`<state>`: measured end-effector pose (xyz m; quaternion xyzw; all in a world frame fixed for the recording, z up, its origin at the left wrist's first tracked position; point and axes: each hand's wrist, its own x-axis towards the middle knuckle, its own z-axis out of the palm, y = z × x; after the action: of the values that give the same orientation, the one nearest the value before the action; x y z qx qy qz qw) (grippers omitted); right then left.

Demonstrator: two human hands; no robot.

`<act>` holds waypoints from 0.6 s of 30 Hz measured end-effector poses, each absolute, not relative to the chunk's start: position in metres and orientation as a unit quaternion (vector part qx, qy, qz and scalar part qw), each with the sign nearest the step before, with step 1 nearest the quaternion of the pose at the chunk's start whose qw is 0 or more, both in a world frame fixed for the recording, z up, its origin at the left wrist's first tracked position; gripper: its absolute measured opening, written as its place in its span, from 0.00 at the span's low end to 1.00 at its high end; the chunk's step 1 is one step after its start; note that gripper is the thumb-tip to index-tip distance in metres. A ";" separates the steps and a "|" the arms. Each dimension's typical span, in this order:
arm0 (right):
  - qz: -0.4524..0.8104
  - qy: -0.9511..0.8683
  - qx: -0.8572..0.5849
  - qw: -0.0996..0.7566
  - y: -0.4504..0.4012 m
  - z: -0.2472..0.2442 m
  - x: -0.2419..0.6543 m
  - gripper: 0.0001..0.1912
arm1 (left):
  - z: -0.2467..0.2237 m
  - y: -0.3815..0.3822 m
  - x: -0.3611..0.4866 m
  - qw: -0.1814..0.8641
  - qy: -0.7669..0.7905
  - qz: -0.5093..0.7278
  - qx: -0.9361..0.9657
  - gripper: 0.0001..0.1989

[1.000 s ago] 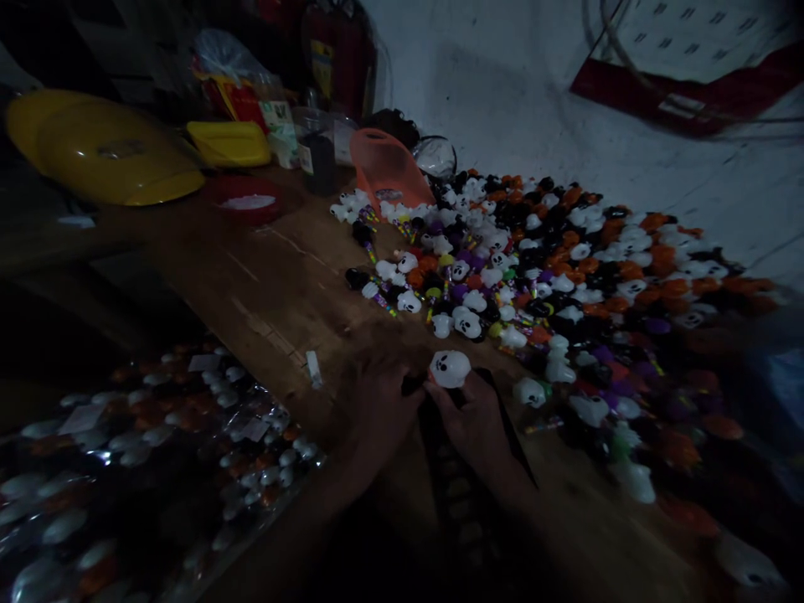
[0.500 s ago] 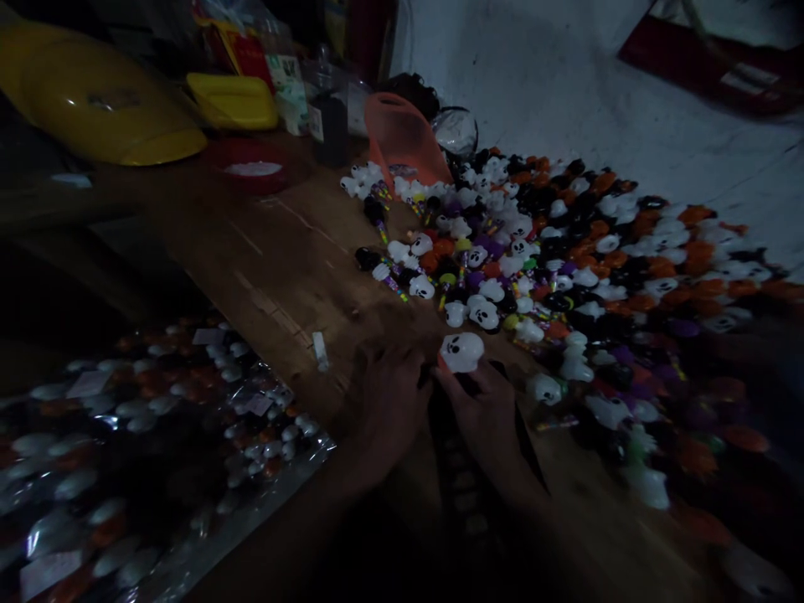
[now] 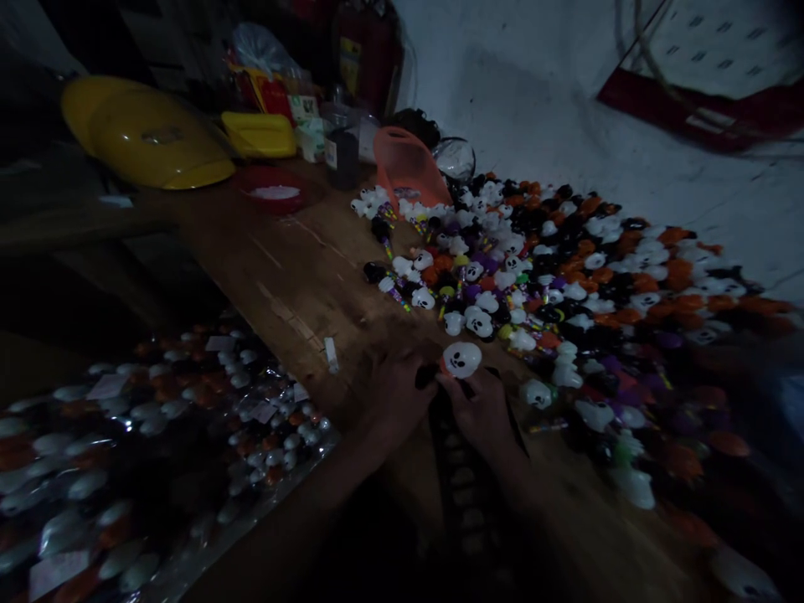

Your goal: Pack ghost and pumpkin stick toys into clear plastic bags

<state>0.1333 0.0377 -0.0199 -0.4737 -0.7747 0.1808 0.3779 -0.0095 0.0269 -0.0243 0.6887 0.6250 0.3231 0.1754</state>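
My right hand (image 3: 481, 410) pinches a white skull-faced toy head (image 3: 463, 360), its printed face turned up. The base of the toy is hidden by the thumb and fingers. Just left of it, my left hand (image 3: 397, 389) has its fingers curled close to a small black piece (image 3: 427, 374); dimness hides what exactly they grip. Beneath the right hand runs a black strip with a row of openings (image 3: 456, 469). Beyond both hands lies a pile of similar toys, among them a white skull head (image 3: 478, 322) and a black one (image 3: 375, 272).
An orange scoop (image 3: 411, 167) stands behind the pile against the wall. At the back left are a red dish (image 3: 295, 201), a yellow tray (image 3: 260, 134) and a large yellow scoop-like object (image 3: 157, 138). Left of the wooden table (image 3: 276, 285), a clear bag (image 3: 276, 502) holds many toys.
The camera view has shifted slightly, so the background sits lower and further right. The skull toy's face has turned more toward me. Both hands remain close together.
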 end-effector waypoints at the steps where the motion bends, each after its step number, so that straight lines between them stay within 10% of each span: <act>1: 0.184 -0.774 -0.475 0.376 0.037 -0.020 0.132 0.08 | -0.024 0.027 -0.010 0.174 0.624 0.326 0.688 0.07; 18: 0.087 -0.775 -0.526 0.340 0.033 -0.011 0.123 0.07 | -0.048 0.037 -0.018 0.197 0.576 0.382 0.696 0.15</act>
<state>0.1234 0.0334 -0.0107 -0.5255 -0.7749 0.0875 0.3400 -0.0175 0.0373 -0.0479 0.6956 0.5756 0.3820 0.1971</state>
